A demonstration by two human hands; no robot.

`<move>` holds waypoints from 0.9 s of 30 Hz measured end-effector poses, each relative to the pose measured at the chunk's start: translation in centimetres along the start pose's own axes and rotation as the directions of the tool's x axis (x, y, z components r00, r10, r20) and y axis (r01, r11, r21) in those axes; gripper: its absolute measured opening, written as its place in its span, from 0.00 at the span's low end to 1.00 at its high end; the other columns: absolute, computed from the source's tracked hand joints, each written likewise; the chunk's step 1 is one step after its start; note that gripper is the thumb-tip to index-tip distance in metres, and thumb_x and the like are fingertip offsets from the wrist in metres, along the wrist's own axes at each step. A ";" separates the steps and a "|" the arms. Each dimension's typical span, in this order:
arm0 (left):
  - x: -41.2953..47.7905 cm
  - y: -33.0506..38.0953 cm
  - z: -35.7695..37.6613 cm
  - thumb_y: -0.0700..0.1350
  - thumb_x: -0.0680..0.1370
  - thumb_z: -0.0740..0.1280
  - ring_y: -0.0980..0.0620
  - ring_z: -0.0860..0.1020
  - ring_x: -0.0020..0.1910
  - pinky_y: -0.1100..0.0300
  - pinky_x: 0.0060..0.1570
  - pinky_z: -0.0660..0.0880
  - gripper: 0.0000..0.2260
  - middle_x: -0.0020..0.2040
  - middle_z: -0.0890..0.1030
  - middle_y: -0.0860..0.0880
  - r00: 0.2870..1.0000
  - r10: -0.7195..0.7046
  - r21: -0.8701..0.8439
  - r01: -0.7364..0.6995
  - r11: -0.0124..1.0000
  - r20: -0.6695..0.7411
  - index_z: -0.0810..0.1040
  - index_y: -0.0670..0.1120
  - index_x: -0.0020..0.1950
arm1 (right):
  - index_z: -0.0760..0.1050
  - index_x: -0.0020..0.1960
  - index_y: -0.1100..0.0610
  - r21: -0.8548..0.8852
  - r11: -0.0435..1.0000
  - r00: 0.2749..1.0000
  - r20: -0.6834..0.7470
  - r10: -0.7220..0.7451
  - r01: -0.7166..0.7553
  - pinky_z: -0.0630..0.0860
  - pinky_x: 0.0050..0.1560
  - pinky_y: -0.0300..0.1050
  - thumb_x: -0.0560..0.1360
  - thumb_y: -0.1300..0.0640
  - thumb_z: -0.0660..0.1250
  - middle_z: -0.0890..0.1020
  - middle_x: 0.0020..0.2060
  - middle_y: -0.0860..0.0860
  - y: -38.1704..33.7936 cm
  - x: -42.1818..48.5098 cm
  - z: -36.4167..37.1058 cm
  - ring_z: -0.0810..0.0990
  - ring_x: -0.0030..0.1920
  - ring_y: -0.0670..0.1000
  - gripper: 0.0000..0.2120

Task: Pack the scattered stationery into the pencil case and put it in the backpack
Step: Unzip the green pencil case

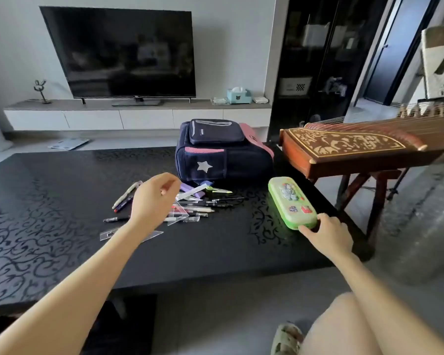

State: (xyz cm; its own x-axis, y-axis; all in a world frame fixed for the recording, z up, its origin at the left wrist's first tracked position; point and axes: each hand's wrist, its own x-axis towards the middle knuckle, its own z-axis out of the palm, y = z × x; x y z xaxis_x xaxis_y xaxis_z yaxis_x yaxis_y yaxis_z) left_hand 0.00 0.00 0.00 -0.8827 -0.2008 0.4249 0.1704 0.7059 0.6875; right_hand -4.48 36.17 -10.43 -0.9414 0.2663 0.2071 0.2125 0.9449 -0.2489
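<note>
A green pencil case (pixel 291 201) with stickers lies closed on the black table (pixel 62 201), near its right edge. My right hand (pixel 327 233) grips the case's near end with thumb and fingers curled round it. A heap of stationery (pixel 203 204), pens, clear set squares and a ruler, lies in the table's middle. My left hand (pixel 153 198) hovers over the left part of that heap with fingers loosely curled and nothing in them. The navy and pink backpack (pixel 223 152) with a silver star lies on its side behind the heap.
A wooden zither (pixel 351 147) on a stand sits right of the table, close to the pencil case. Behind are a TV (pixel 121 52) on a low white cabinet and a dark glass cupboard (pixel 321 60). My knee (pixel 356 326) shows bottom right.
</note>
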 end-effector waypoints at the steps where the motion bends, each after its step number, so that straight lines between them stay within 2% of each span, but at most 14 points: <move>1: 0.4 -0.1 0.8 0.44 0.77 0.62 0.59 0.76 0.34 0.59 0.37 0.69 0.07 0.38 0.80 0.51 0.999 -0.025 -0.017 0.026 1.000 0.025 0.79 0.48 0.43 | 0.68 0.63 0.58 -0.004 1.000 0.998 0.052 0.027 -0.027 0.72 0.43 0.48 0.70 0.36 0.66 0.75 0.55 0.60 -0.2 0.6 0.6 0.74 0.54 0.61 0.33; 3: 1.1 -0.2 2.0 0.45 0.77 0.62 0.62 0.76 0.30 0.61 0.36 0.70 0.07 0.38 0.80 0.52 0.996 -0.066 -0.029 0.068 0.997 0.064 0.77 0.51 0.41 | 0.62 0.68 0.58 0.032 0.997 0.990 0.125 0.063 -0.068 0.73 0.49 0.50 0.67 0.34 0.67 0.72 0.59 0.60 -0.9 2.0 1.5 0.72 0.57 0.61 0.40; 4: 1.3 -0.4 2.7 0.45 0.77 0.62 0.60 0.76 0.30 0.60 0.36 0.70 0.07 0.38 0.80 0.52 0.991 -0.091 -0.028 0.094 0.995 0.097 0.77 0.52 0.41 | 0.60 0.70 0.57 0.062 0.994 0.985 0.150 0.080 -0.091 0.73 0.51 0.51 0.66 0.33 0.68 0.71 0.60 0.60 -1.4 2.5 1.8 0.72 0.58 0.61 0.42; 8: 2.5 -1.3 4.9 0.45 0.77 0.62 0.47 0.78 0.40 0.52 0.50 0.72 0.06 0.39 0.81 0.49 0.975 -0.127 -0.049 0.138 0.989 0.184 0.78 0.49 0.43 | 0.53 0.72 0.54 0.059 0.984 0.966 0.208 0.152 -0.168 0.73 0.54 0.53 0.63 0.33 0.70 0.69 0.63 0.61 -2.9 5.7 3.2 0.71 0.60 0.62 0.49; 12: 2.8 -2.5 6.7 0.46 0.76 0.63 0.49 0.77 0.41 0.55 0.45 0.73 0.05 0.40 0.81 0.48 0.933 -0.229 -0.100 0.265 0.959 0.278 0.77 0.53 0.43 | 0.51 0.73 0.53 0.014 0.973 0.946 0.236 0.222 -0.232 0.74 0.49 0.52 0.63 0.38 0.72 0.67 0.62 0.62 -3.9 6.7 4.5 0.70 0.58 0.62 0.49; 14: 2.3 -3.1 7.8 0.45 0.76 0.64 0.51 0.77 0.41 0.54 0.47 0.75 0.05 0.41 0.81 0.49 0.882 -0.334 -0.196 0.411 0.890 0.333 0.78 0.51 0.43 | 0.55 0.71 0.53 0.093 0.960 0.951 0.187 0.246 -0.266 0.73 0.45 0.49 0.62 0.40 0.73 0.68 0.60 0.62 -4.9 5.9 4.5 0.70 0.56 0.62 0.46; 16: 0.8 -3.2 9.0 0.44 0.76 0.64 0.51 0.77 0.41 0.55 0.48 0.77 0.04 0.43 0.81 0.47 0.780 -0.436 -0.306 0.592 0.745 0.448 0.78 0.47 0.45 | 0.58 0.69 0.54 0.275 0.904 0.941 0.181 0.286 -0.328 0.73 0.45 0.49 0.62 0.42 0.74 0.70 0.58 0.62 -6.7 4.1 4.2 0.72 0.54 0.61 0.43; 18: -0.5 -3.0 10.3 0.48 0.77 0.65 0.52 0.78 0.43 0.55 0.49 0.77 0.07 0.47 0.81 0.45 0.706 -0.455 -0.333 0.678 0.655 0.543 0.78 0.45 0.48 | 0.59 0.69 0.54 0.426 0.840 0.941 0.187 0.283 -0.337 0.74 0.43 0.47 0.62 0.43 0.73 0.71 0.57 0.60 -8.9 1.7 3.7 0.74 0.51 0.60 0.41; 21: -0.9 -2.8 11.0 0.58 0.74 0.65 0.51 0.79 0.51 0.53 0.51 0.79 0.20 0.55 0.79 0.46 0.652 -0.445 -0.396 0.742 0.542 0.613 0.73 0.47 0.60 | 0.61 0.69 0.52 0.531 0.823 0.978 0.155 0.141 -0.202 0.74 0.43 0.45 0.60 0.43 0.74 0.71 0.56 0.57 -12.5 -2.3 2.8 0.75 0.50 0.57 0.42; 23: -0.9 -2.8 10.9 0.62 0.69 0.68 0.47 0.80 0.54 0.52 0.47 0.79 0.29 0.57 0.79 0.45 0.625 -0.445 -0.490 0.780 0.390 0.641 0.67 0.50 0.66 | 0.62 0.69 0.52 0.573 0.817 0.994 0.108 -0.005 -0.058 0.77 0.47 0.46 0.57 0.41 0.74 0.72 0.55 0.55 -14.8 -4.9 2.6 0.75 0.52 0.54 0.45; 24: -1.1 -3.0 10.8 0.62 0.68 0.71 0.45 0.81 0.53 0.51 0.46 0.79 0.31 0.57 0.80 0.45 0.633 -0.434 -0.540 0.774 0.331 0.641 0.67 0.51 0.66 | 0.63 0.68 0.52 0.583 0.813 0.993 0.086 -0.078 0.013 0.78 0.47 0.47 0.55 0.40 0.74 0.73 0.54 0.54 -15.9 -6.4 2.6 0.75 0.53 0.53 0.45; 25: -1.3 -2.9 10.6 0.59 0.67 0.73 0.45 0.82 0.52 0.49 0.46 0.80 0.31 0.56 0.81 0.45 0.653 -0.428 -0.590 0.754 0.288 0.625 0.67 0.51 0.66 | 0.64 0.68 0.53 0.573 0.815 0.987 0.063 -0.146 0.084 0.78 0.46 0.47 0.54 0.39 0.74 0.73 0.54 0.53 -16.9 -7.8 2.6 0.74 0.53 0.52 0.46; 27: -1.8 -3.3 9.8 0.51 0.70 0.73 0.44 0.82 0.50 0.48 0.47 0.80 0.24 0.54 0.83 0.44 0.674 -0.475 -0.662 0.715 0.227 0.565 0.71 0.49 0.64 | 0.65 0.67 0.54 0.529 0.822 0.962 0.033 -0.270 0.212 0.78 0.45 0.45 0.56 0.40 0.74 0.72 0.55 0.53 -18.1 -10.4 2.5 0.72 0.53 0.53 0.44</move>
State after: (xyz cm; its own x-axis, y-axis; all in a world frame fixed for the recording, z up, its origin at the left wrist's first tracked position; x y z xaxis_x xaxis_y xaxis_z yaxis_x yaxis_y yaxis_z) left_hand -3.26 4.67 -8.85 -0.9238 -0.0869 -0.3729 -0.3023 -0.4323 0.8495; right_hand 0.82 15.81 -10.40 -0.9720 -0.0049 0.2349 -0.1634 0.7326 -0.6608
